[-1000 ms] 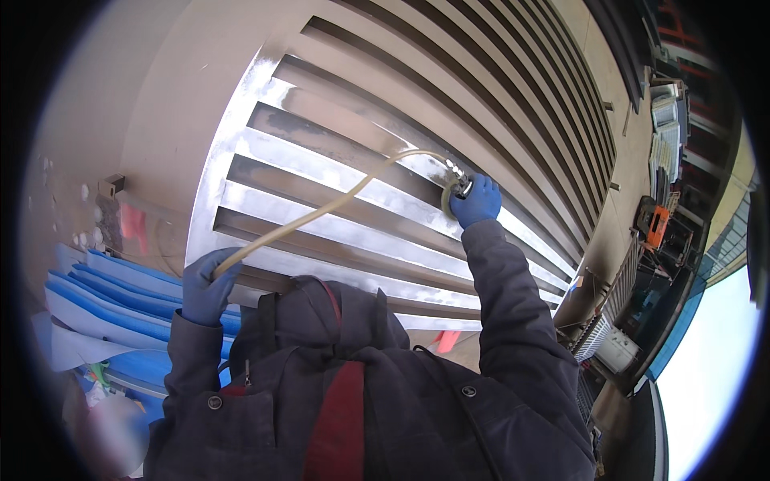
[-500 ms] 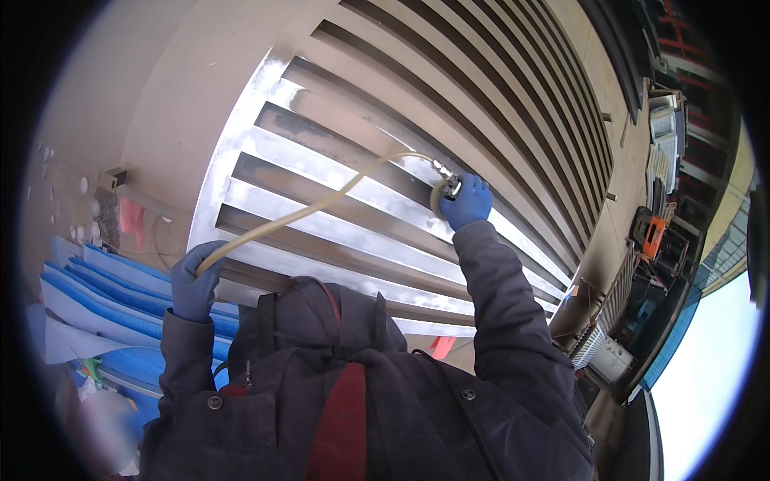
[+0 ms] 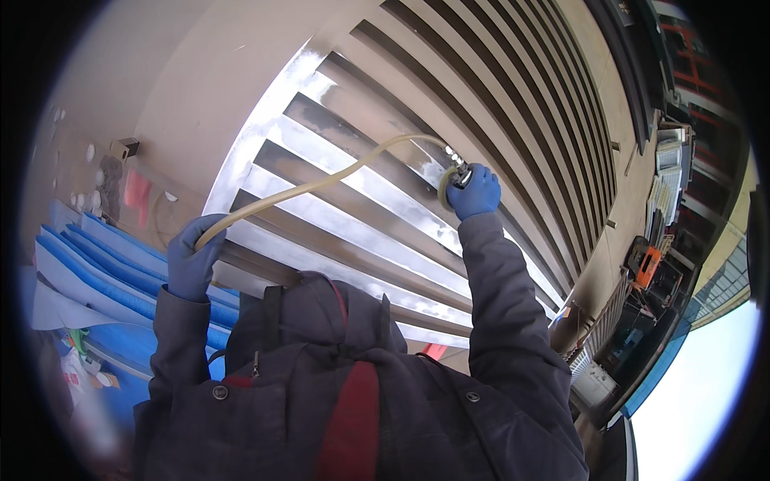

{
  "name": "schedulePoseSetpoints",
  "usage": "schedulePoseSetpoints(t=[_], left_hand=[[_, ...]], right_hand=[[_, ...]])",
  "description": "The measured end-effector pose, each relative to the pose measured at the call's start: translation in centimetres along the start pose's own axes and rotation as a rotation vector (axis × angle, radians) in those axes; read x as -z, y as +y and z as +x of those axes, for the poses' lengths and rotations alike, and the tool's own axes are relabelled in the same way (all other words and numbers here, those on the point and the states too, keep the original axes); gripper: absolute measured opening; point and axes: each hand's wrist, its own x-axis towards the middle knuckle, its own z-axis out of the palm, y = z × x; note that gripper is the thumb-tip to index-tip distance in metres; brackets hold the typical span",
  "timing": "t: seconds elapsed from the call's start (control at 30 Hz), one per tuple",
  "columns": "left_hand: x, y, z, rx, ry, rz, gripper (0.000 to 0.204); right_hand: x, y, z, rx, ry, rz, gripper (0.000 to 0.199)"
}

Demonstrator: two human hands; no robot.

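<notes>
My right hand, in a blue glove, grips a small air sander with a metal hose fitting and a pale round pad. The sander is over the slats of a large slatted panel; whether its pad touches them I cannot tell. A yellowish air hose arches from the fitting across the panel to my left hand. That hand, also blue-gloved, is closed around the hose near the panel's left edge. White and bare-looking patches mark the nearer slats, while the farther ones are plain brown-grey.
Blue and white foam sheets are stacked at the left. A small box-like block rests on the floor beyond them. To the right are an orange machine, a leaning slatted frame and stacked pale panels.
The view has shifted, so the panel appears farther right. Against the slats, my right hand with the sander has moved somewhat left. My left hand sits slightly higher, still holding the hose.
</notes>
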Motion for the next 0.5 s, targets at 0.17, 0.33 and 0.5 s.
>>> schedulePoseSetpoints(t=[0.17,0.33,0.5], left_hand=[[0.1,-0.1,-0.4,0.078,-0.021,-0.095,0.020],[1.7,0.1,0.1,0.011,0.035,-0.027,0.019],[-0.6,-0.1,-0.5,-0.104,-0.129,0.023,0.022]], right_hand=[[0.0,-2.2,1.4,0.022,-0.051,-0.027,0.044],[-0.4,-1.9,0.7,-0.015,-0.070,-0.040,0.044],[0.2,1.3,-0.7,-0.106,-0.085,-0.097,0.044]])
